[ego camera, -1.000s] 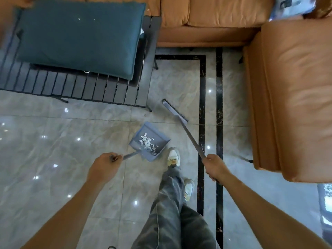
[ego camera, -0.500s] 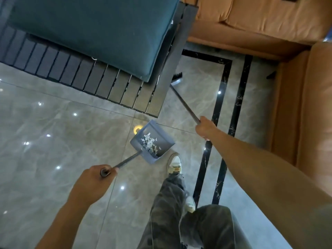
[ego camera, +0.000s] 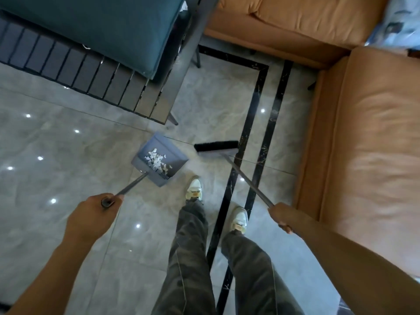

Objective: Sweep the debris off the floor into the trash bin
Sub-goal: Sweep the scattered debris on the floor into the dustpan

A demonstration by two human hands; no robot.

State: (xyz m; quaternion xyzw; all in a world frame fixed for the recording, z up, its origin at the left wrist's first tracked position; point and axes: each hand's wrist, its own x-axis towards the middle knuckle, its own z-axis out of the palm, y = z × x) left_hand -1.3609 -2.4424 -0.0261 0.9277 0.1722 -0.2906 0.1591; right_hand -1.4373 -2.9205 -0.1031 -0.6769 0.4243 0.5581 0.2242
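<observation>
A blue-grey dustpan (ego camera: 169, 159) hangs over the tiled floor in front of my feet, with white debris scraps (ego camera: 156, 161) lying in it. My left hand (ego camera: 94, 215) grips the top end of its long handle. To its right the broom (ego camera: 217, 147), with black bristles, rests on the floor beside the black inlay stripes. My right hand (ego camera: 281, 214) grips the broom's thin handle low on the right. No trash bin is in view.
A dark slatted low table (ego camera: 109, 86) with a teal cushion (ego camera: 95, 28) stands at the upper left, one leg near the dustpan. An orange leather sofa (ego camera: 368, 142) runs along the top and right. My legs and white shoes (ego camera: 194, 187) are at the centre.
The broom head has come back from under the table's corner to the floor right of the dustpan. My right hand has pulled back toward me. The dustpan stays held with its debris.
</observation>
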